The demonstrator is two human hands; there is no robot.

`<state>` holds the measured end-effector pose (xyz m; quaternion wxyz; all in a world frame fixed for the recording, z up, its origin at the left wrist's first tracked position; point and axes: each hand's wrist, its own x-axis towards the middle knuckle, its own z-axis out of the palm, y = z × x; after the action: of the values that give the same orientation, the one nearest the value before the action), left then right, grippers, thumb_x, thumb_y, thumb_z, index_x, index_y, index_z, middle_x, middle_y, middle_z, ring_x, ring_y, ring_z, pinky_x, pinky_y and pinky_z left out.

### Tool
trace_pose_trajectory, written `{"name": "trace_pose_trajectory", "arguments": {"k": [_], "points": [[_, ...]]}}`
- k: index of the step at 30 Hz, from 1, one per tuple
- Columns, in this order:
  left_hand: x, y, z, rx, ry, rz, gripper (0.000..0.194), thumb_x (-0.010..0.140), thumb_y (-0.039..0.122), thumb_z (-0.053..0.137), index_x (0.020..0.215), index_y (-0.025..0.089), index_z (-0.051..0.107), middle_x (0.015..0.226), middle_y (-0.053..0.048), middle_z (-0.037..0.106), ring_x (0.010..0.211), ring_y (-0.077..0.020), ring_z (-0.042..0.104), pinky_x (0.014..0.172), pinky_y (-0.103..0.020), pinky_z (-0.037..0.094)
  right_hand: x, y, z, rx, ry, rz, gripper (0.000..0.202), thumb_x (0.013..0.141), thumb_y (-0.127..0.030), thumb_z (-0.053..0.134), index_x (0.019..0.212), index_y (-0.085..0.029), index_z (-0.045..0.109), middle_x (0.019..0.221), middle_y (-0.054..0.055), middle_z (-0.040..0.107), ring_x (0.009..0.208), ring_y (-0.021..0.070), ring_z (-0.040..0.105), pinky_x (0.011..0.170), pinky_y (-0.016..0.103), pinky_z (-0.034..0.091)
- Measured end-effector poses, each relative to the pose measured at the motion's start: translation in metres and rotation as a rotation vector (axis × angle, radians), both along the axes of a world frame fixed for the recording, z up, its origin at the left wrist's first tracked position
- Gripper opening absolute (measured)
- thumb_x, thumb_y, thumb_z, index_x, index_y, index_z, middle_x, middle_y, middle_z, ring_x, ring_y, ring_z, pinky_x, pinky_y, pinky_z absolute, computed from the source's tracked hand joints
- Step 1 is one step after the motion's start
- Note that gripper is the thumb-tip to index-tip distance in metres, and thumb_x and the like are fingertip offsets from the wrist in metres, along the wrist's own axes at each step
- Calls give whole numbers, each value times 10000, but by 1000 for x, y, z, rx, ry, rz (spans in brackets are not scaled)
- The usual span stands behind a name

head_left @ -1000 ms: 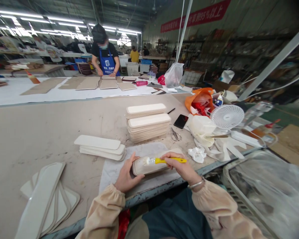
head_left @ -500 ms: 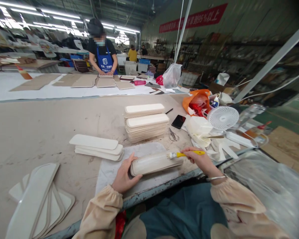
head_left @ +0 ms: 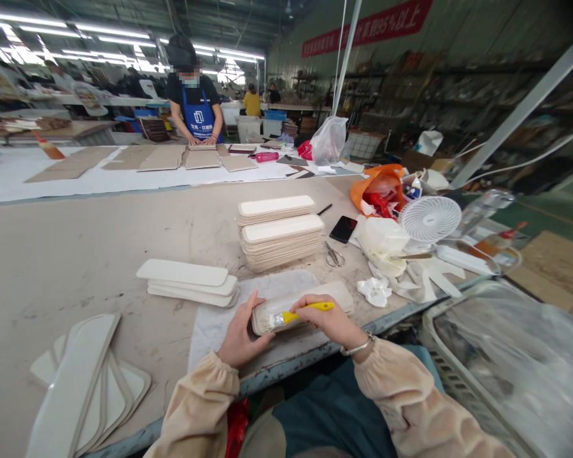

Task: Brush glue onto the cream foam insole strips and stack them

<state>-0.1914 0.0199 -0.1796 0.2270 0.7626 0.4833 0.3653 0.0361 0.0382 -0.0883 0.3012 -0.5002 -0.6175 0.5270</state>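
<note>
A low stack of pale, round-cornered strips point(head_left: 339, 294) lies in front of me on a white cloth point(head_left: 207, 331). Around its left end curl the thumb and fingers of my left hand point(head_left: 241, 334), closed on the stack. My right hand point(head_left: 327, 318) grips a paintbrush point(head_left: 315, 306) by its yellow handle. The bristles touch the top strip near its left end, close to my left fingers. Part of the stack is hidden under my right hand. Beyond my left hand rests a small loose pile of similar strips point(head_left: 186, 273).
Two taller strip stacks point(head_left: 281, 235) stand farther back. Fanned strips point(head_left: 83, 381) lie at the left. Scissors point(head_left: 334, 254), a phone point(head_left: 343, 229), a white tub point(head_left: 384, 238) and a fan point(head_left: 430, 219) are on the right. A co-worker point(head_left: 195, 105) stands across the table.
My right hand has carried the brush leftward along the top strip, from its right part to its left end. A crumpled white piece right of the stack is now uncovered. My left hand keeps its hold.
</note>
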Motion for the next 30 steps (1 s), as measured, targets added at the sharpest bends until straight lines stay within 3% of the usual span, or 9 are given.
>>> {"name": "trace_pose_trajectory", "arguments": {"k": [4,12,16,20,24,27,30], "points": [[1,0,1,1,4,-2,881,720,319,646,1440,189,154,1275,-130,505,1182,-285,475,1016,-468,366,30,0,8,9,-79,-22,163,732,-289,586,744,-192,716,559,-28,546,516,100,447,472,213,320],[1,0,3,2,24,0,822,748,329,624,1433,215,184,1272,-107,509,1172,-272,483,1009,-433,377,117,9,11,27,-212,-268,228,724,-336,579,793,-164,711,533,-25,513,466,91,401,439,221,285],[0,1,1,6,40,3,826,747,324,626,1432,219,176,1271,-104,509,1172,-269,482,1011,-434,375,139,9,16,95,-265,-351,211,709,-321,587,769,-160,710,547,-22,524,475,93,399,445,230,283],[0,2,0,10,44,7,839,746,316,624,1435,205,157,1279,-109,503,1176,-264,482,1018,-430,373,133,8,14,110,-113,-432,221,704,-327,599,787,-150,701,528,-22,503,481,96,389,443,233,271],[0,1,0,1,51,22,822,747,326,622,1427,192,179,1274,-110,507,1179,-263,484,1022,-428,373,102,11,2,74,151,-411,231,716,-342,602,783,-138,686,509,-30,463,459,81,357,428,223,246],[0,1,0,4,64,25,800,755,339,616,1420,189,199,1274,-108,510,1181,-262,487,1022,-425,378,82,14,-4,39,93,-307,205,705,-319,593,762,-149,695,509,-30,473,470,84,382,437,217,272],[0,2,-1,19,77,26,792,760,348,612,1420,194,201,1270,-105,518,1173,-259,497,1020,-422,385,87,16,-4,44,-49,-283,189,689,-293,576,737,-165,707,509,-23,492,476,93,395,439,220,281]]}}
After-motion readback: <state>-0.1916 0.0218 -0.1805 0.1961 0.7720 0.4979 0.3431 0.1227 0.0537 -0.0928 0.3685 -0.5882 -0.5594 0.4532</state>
